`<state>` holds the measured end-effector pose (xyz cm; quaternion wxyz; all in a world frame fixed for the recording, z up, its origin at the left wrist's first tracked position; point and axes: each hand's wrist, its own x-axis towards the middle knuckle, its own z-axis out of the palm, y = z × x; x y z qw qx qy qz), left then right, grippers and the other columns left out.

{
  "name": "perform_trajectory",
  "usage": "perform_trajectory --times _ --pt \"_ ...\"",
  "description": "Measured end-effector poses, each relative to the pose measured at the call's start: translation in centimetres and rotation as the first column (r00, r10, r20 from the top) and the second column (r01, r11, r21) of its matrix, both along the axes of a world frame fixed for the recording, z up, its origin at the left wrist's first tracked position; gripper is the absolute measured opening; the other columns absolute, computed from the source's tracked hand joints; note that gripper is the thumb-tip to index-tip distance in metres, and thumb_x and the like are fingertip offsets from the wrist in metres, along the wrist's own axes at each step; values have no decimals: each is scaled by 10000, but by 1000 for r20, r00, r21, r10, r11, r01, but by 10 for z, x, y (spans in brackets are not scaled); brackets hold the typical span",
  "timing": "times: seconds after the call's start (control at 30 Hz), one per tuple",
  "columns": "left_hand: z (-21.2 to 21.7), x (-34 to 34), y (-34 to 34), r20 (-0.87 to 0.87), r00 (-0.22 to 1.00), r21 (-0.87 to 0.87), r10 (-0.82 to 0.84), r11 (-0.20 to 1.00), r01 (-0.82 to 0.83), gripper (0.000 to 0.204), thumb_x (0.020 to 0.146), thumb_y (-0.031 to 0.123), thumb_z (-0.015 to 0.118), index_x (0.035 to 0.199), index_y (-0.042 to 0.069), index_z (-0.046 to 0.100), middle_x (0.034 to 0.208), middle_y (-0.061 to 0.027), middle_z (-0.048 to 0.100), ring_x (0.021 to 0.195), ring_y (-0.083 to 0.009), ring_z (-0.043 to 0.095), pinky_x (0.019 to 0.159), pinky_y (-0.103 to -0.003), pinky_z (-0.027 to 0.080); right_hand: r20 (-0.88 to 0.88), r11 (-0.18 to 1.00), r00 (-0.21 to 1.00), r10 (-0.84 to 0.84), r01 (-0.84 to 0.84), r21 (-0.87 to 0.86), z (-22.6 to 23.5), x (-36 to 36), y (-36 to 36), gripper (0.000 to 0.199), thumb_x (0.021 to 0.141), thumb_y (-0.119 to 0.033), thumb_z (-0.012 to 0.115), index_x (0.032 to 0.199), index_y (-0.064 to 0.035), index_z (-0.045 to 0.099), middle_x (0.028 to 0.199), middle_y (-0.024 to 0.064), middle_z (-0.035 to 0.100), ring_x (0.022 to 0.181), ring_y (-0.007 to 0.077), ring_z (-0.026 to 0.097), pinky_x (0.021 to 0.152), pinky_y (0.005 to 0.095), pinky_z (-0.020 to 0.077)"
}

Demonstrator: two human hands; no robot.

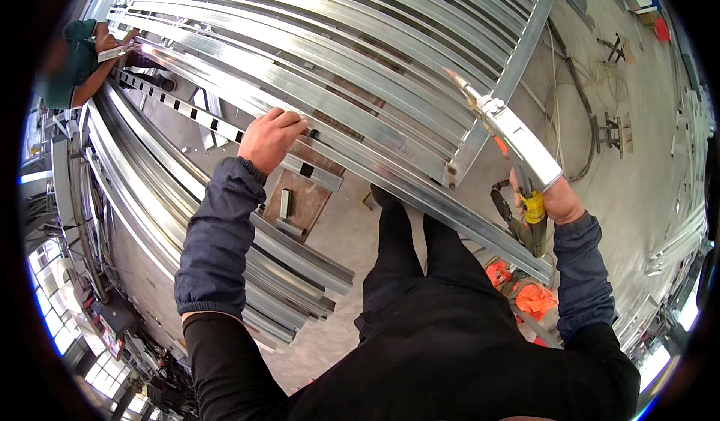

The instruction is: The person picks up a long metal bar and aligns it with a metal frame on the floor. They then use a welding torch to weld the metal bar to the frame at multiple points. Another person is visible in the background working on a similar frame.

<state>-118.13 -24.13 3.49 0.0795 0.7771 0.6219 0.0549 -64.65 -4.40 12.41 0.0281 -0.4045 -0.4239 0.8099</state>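
Observation:
My left hand [271,140] is closed on the near edge of a long silver metal profile [420,188], which slants from the far left down to the near right. In my right hand [562,202] is a white welding gun [525,145] with a copper-coloured tip, pointing up and to the left, off the metal. Yellow tape [534,208] wraps its cable end just below the body. Beyond the profile, several parallel metal bars form a large frame, joined at the right by a crosswise end bar [517,68].
A co-worker in a green shirt [75,53] bends over the profiles' far left end, hands on a flat metal piece. Stacked long profiles [165,173] lie at the left. Orange cloth [534,299] lies beside my legs. Dark cables [577,83] trail over the floor at right.

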Motion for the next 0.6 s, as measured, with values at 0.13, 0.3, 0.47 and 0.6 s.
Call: perform_trajectory --times 0.13,0.3,0.47,0.6 --pt "-1 -1 -3 -18 999 38 -32 999 32 354 870 94 664 1217 94 733 1163 -30 700 1091 -251 648 924 -383 568 -24 1000 1000 11 -10 27 -6 2 0 646 1078 -415 657 1584 -45 501 1021 25 672 765 131 691 695 318 608" --pt "7 -3 6 -146 978 -12 -151 988 151 352 865 84 670 1215 74 705 1094 -61 678 1095 -259 646 978 -389 543 -38 999 999 22 -20 51 -8 2 -1 683 1075 -467 644 1590 -45 489 1012 37 664 755 135 693 683 316 608" --pt "11 -1 15 -193 961 -123 -198 977 176 261 882 76 669 1143 62 674 1046 -84 658 1094 -284 650 1057 -404 523 2 994 1000 21 -21 103 -6 -4 -6 674 1083 -533 585 1501 -7 545 968 68 689 736 162 699 655 302 593" --pt "30 8 15 -179 966 -14 -184 983 185 212 845 129 738 1030 79 649 970 -76 627 1015 -271 649 1090 -451 490 -31 996 996 84 -83 29 3 -9 -2 602 1084 -439 631 1517 -31 545 1016 57 690 767 159 711 678 318 606"
